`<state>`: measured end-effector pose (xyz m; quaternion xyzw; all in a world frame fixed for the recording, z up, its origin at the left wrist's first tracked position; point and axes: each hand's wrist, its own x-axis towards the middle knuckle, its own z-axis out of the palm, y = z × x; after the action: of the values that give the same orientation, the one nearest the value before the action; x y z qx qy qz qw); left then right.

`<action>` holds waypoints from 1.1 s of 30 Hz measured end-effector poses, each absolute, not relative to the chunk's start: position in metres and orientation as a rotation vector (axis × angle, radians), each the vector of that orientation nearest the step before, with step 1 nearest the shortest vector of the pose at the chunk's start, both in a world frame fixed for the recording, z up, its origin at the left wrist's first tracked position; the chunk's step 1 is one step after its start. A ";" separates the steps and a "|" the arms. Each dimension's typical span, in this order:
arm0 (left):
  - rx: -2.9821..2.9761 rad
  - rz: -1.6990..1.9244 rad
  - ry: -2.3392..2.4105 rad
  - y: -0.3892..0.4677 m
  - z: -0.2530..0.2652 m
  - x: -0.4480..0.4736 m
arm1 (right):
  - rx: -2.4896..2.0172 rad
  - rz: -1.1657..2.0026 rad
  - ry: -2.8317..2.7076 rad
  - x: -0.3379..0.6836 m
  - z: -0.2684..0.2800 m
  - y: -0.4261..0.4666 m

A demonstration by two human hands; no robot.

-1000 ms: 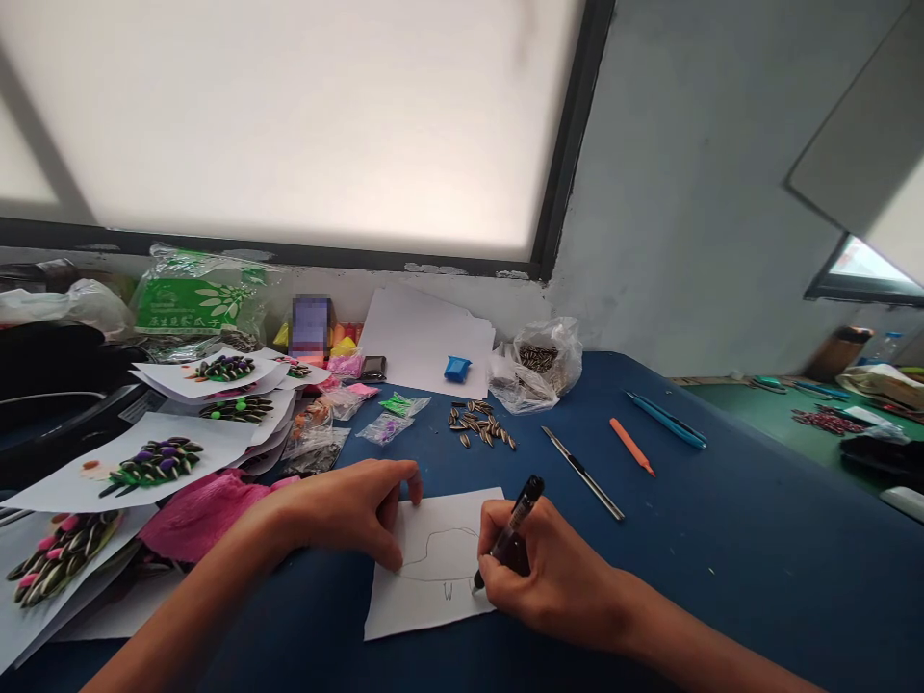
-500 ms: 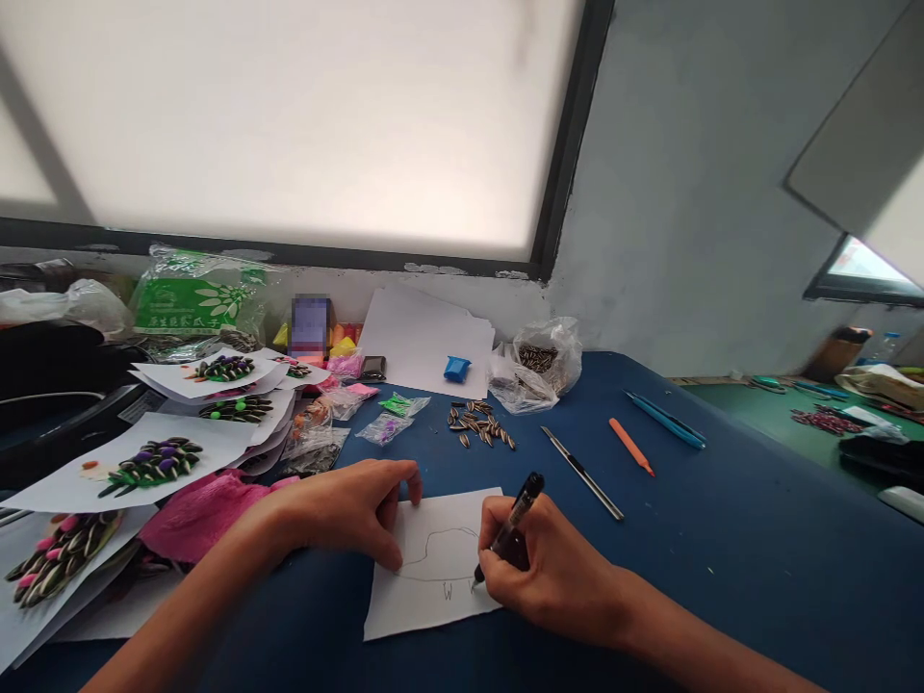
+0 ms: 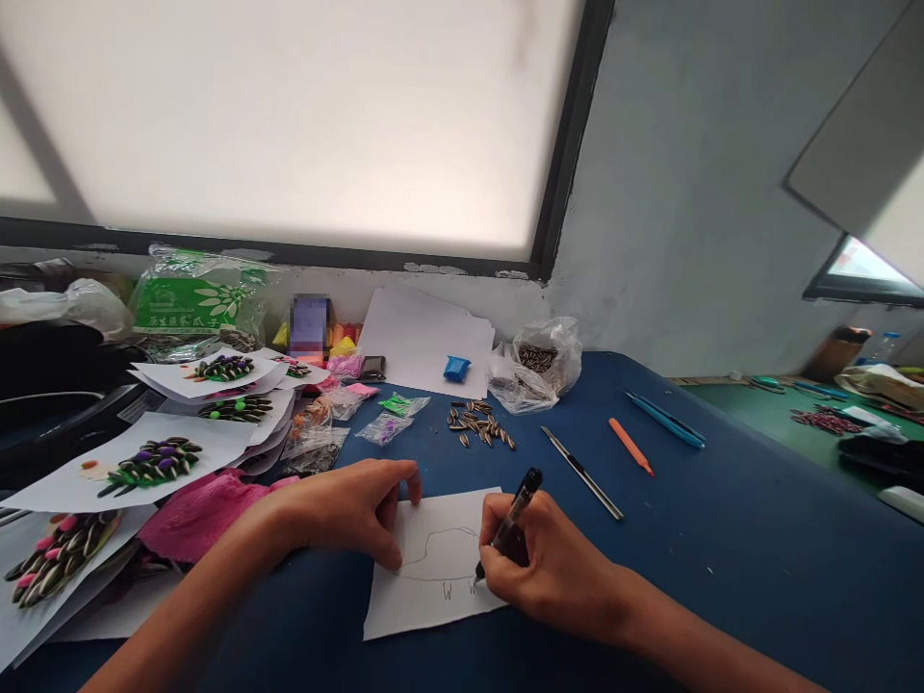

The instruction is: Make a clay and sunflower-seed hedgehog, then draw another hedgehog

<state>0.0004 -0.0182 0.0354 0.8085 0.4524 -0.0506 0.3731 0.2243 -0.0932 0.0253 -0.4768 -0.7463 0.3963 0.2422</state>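
A small white sheet of paper (image 3: pixel 411 611) lies on the blue table, with a thin curved outline and two small W-like marks drawn below it. My right hand (image 3: pixel 549 568) grips a black pen (image 3: pixel 520 505), whose tip touches the paper at the right-hand mark. On the sheet's upper left edge rests my left hand (image 3: pixel 353 515), thumb and fingers apart, holding nothing. Beyond the paper is a small pile of striped sunflower seeds (image 3: pixel 482 423). A craft knife (image 3: pixel 583 474) lies to the right of the pile.
An orange marker (image 3: pixel 630 447) and blue tweezers (image 3: pixel 665 421) lie on the right. At left are stacked sheets (image 3: pixel 231 448) bearing seed-and-clay pictures, and pink cloth-like material (image 3: pixel 206 520). A bag of seeds (image 3: pixel 538 364) and a blue packet (image 3: pixel 456 369) are at the back.
Another short stroke has appeared at the right-hand mark, and the pen tip has shifted slightly right. My left hand has stayed in place.
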 end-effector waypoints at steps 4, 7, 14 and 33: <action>2.067 -0.132 1.167 -0.018 0.037 0.001 | -1.299 1.084 -2.011 0.225 0.023 -0.092; 2.075 -0.132 1.162 -0.019 0.038 0.001 | -1.285 1.088 -1.965 0.225 0.023 -0.092; 2.055 -0.027 1.199 -0.015 0.031 0.003 | -1.245 1.002 -1.884 0.226 0.021 -0.088; 2.036 0.013 1.175 -0.011 0.024 0.003 | -1.174 0.846 -1.996 0.209 0.002 -0.090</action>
<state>0.0026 -0.0114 0.0237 0.7992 0.4613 0.0052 0.3853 0.2087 -0.0900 0.0017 -0.4491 -0.7638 0.3238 0.3318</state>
